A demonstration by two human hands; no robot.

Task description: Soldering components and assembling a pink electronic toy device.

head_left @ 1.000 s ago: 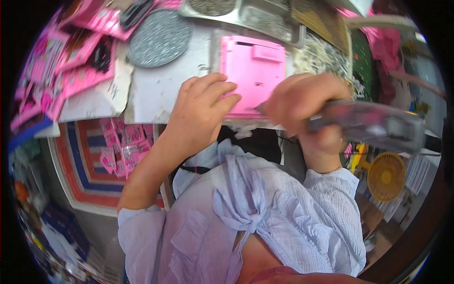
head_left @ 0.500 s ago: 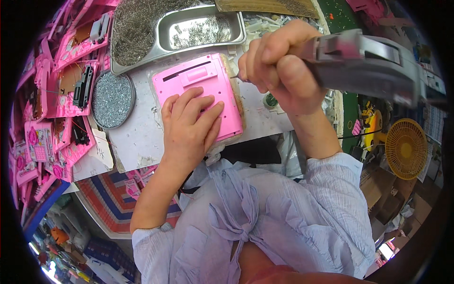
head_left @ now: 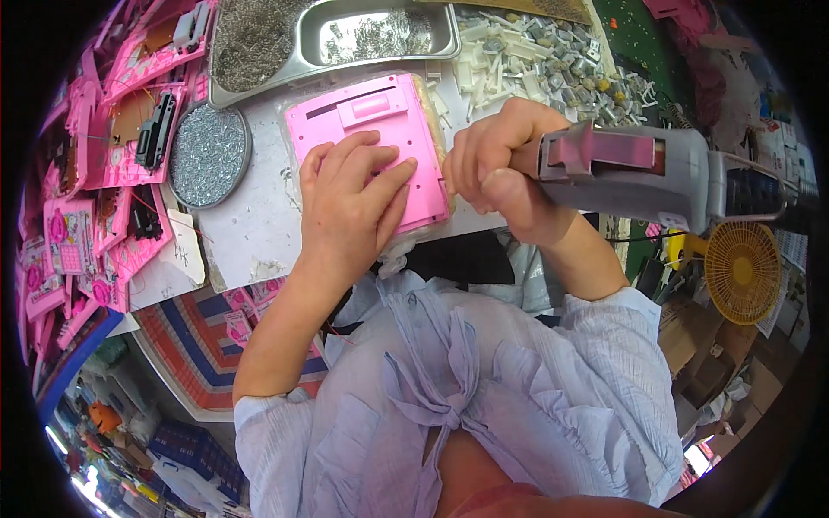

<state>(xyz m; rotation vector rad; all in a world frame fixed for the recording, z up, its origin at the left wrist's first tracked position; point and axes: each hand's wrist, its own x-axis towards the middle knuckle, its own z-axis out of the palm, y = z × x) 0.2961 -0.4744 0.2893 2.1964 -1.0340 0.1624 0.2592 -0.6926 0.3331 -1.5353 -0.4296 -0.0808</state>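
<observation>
Pressing flat left hand on glossy pink plastic panel; right hand fingers clenched around grey power screwdriver.

Left hand on casing (flat), tray behind, dish left

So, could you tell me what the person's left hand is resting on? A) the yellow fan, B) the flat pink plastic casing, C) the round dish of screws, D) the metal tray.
B: the left hand lies flat, fingers spread, on the pink plastic casing, while the right hand grips a grey power screwdriver beside it.
</observation>
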